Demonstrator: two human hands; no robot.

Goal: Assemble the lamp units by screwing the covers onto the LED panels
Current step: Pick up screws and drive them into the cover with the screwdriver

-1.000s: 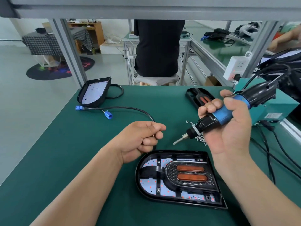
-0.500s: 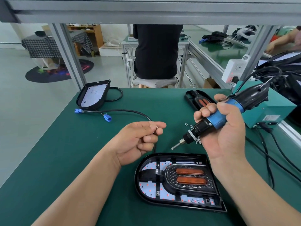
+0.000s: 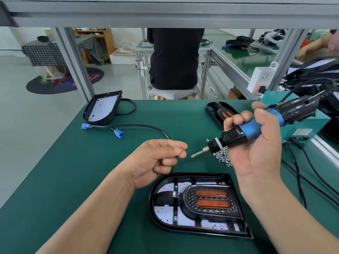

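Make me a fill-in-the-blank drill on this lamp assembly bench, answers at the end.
The right hand holds an electric screwdriver whose body has a ____ band.
The left hand pinches a small ____ between thumb and forefinger.
The lamp unit nearest the person shows ____ orange lenses.
Loose screws lie heaped on the ____ mat.
Missing words: blue; screw; two; green.

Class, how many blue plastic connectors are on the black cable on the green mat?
2. One blue plastic connector ends the black cable at far left; the other sits on a short branch just right. The cable's other end is hidden behind the left hand.
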